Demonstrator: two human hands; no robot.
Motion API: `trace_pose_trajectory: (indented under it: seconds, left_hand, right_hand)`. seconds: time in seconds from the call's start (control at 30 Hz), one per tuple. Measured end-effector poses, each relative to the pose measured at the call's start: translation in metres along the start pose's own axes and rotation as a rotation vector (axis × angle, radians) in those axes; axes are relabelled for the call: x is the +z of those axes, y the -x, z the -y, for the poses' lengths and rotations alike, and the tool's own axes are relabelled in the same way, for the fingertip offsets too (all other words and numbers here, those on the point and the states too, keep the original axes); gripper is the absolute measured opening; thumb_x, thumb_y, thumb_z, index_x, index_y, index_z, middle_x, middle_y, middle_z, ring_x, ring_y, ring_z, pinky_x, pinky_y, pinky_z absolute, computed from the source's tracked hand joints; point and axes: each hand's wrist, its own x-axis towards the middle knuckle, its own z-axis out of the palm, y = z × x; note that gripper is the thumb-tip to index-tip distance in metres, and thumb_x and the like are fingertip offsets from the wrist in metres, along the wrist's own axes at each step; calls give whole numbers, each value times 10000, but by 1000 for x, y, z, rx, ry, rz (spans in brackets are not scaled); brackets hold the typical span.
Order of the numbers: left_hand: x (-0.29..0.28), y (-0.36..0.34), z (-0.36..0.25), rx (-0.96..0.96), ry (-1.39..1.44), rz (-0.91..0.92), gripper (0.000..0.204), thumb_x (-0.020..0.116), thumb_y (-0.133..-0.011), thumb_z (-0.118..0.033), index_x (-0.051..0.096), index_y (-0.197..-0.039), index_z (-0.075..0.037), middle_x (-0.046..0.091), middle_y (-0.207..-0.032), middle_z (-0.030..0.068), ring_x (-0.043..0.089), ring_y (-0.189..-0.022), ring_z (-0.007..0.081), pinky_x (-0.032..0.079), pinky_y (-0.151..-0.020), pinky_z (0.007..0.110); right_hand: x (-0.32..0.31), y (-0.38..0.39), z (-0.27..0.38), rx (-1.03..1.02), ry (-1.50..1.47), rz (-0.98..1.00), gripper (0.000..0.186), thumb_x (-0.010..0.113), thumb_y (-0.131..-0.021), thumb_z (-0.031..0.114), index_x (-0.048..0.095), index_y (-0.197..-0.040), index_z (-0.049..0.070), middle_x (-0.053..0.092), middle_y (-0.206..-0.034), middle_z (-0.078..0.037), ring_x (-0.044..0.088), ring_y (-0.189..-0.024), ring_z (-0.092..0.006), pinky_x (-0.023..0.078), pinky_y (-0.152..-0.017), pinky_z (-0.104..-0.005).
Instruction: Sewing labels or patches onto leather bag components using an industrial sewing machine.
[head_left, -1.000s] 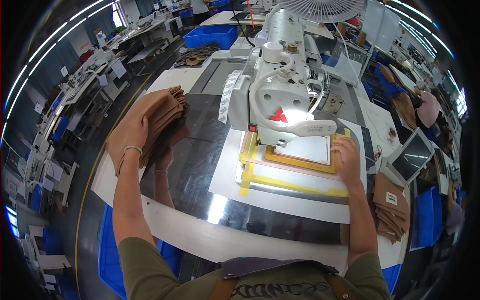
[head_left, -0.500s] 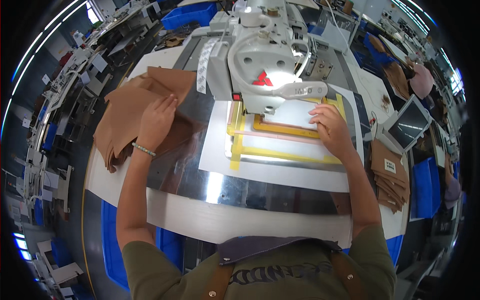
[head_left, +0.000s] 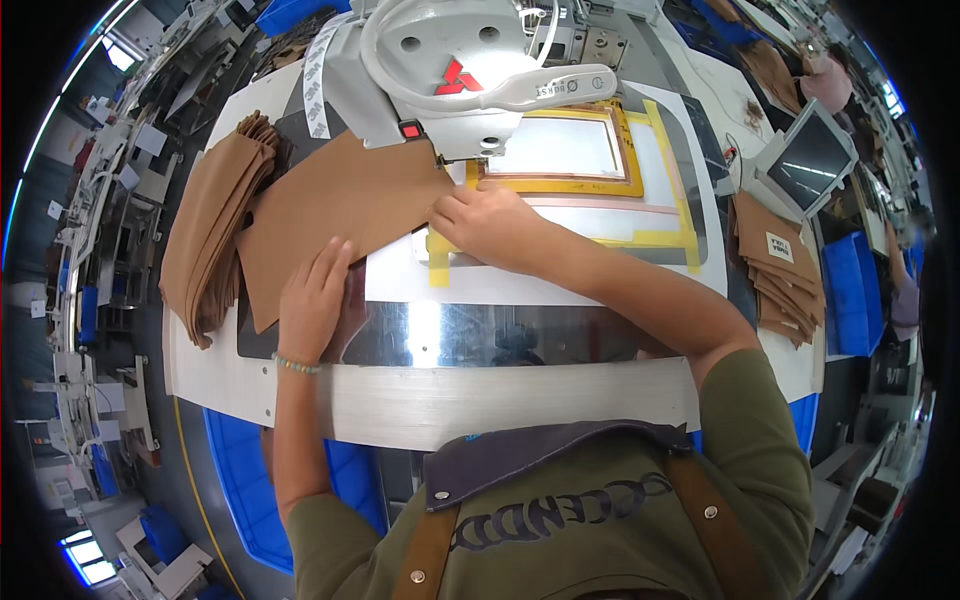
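Note:
A flat brown fabric panel (head_left: 340,205) lies between the stack and the sewing machine, slanting up to the right. Its right corner is pinched in the bent fingers of my right hand (head_left: 490,225), just below the machine head (head_left: 440,90). My left hand (head_left: 313,300) rests with stretched fingers on the panel's near edge. To the left stands a thick stack of similar brown panels (head_left: 215,225). Right of my right fingers is the yellow-edged clamp frame (head_left: 560,187), on a white sheet with yellow tape strips (head_left: 610,240).
At the right of the table lies a second pile of brown pieces (head_left: 775,265), the top one with a white patch. A grey screen unit (head_left: 815,160) stands behind it. Blue bins (head_left: 245,480) sit below the table's near edge. Another person (head_left: 828,82) is at the far right.
My right hand has moved left from the clamp frame to the panel's corner. A single panel now lies apart from the stack, and my left hand has shifted nearer. The view has shifted too.

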Motion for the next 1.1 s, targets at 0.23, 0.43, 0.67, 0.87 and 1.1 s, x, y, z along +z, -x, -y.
trace_pose_trajectory:
  seconds: [0.23, 0.43, 0.67, 0.87, 1.1]
  left_hand:
    - [-21, 83, 48, -133, -151, -44, 289, 720, -868, -1, 740, -1156, 6, 759, -1181, 133, 722, -1052, 322, 599, -880, 412]
    - [-11, 46, 62, -67, -161, 10, 333, 680, -859, 16, 746, -1186, 3, 745, -1148, 118, 701, -1016, 311, 588, -875, 402]
    - [24, -70, 31, 230, 57, -65, 394, 665, -860, -10, 731, -1249, -6, 698, -1142, 105, 651, -969, 285, 545, -884, 399]
    - [49, -143, -18, 413, 148, -88, 403, 673, -866, -35, 725, -1264, -10, 683, -1124, 98, 644, -1004, 271, 543, -880, 394]
    - [44, -140, -41, 398, 143, -9, 405, 669, -873, -41, 724, -1274, -19, 701, -1212, 96, 655, -1061, 279, 553, -920, 394]
  right_hand:
    - [22, -10, -3, -97, 104, -178, 66, 760, -758, 136, 697, -772, 122, 610, -767, -1, 657, -806, -188, 505, -637, -321]
    - [0, 15, -10, -59, 171, -216, 65, 754, -747, 139, 690, -745, 135, 582, -790, -3, 617, -791, -177, 504, -644, -314]
    - [-60, 104, -64, 77, 228, -5, 104, 716, -782, 107, 614, -769, 123, 567, -846, -14, 593, -861, -174, 511, -692, -303]
    - [-106, 174, -93, 201, 295, 57, 83, 706, -778, 60, 634, -794, 96, 597, -877, -28, 633, -901, -195, 539, -709, -326]
    - [-96, 196, -97, 286, 344, 19, 107, 720, -779, 37, 675, -870, 73, 627, -930, -49, 657, -943, -212, 547, -746, -329]
